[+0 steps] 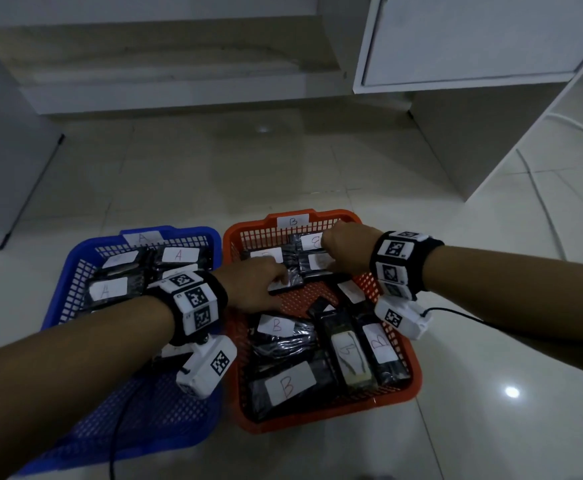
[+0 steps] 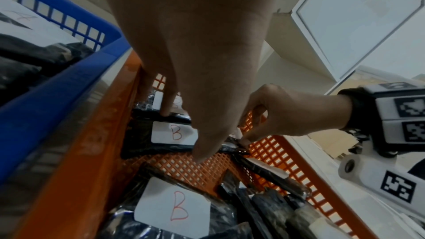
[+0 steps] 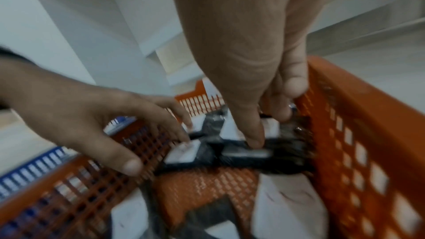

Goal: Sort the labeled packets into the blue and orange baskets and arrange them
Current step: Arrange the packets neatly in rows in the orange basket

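Both hands work in the far half of the orange plastic mesh basket. The left hand presses straight fingers on a black B-labelled packet; the right hand pinches a neighbouring black packet beside the basket's right wall. Bare mesh lies mid-basket.

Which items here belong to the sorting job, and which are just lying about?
Job:
- blue plastic mesh basket tagged A
- orange plastic mesh basket tagged B
- black wrapped packets with white A/B labels
- left hand, right hand

Lying about:
- white cabinet
- white cable
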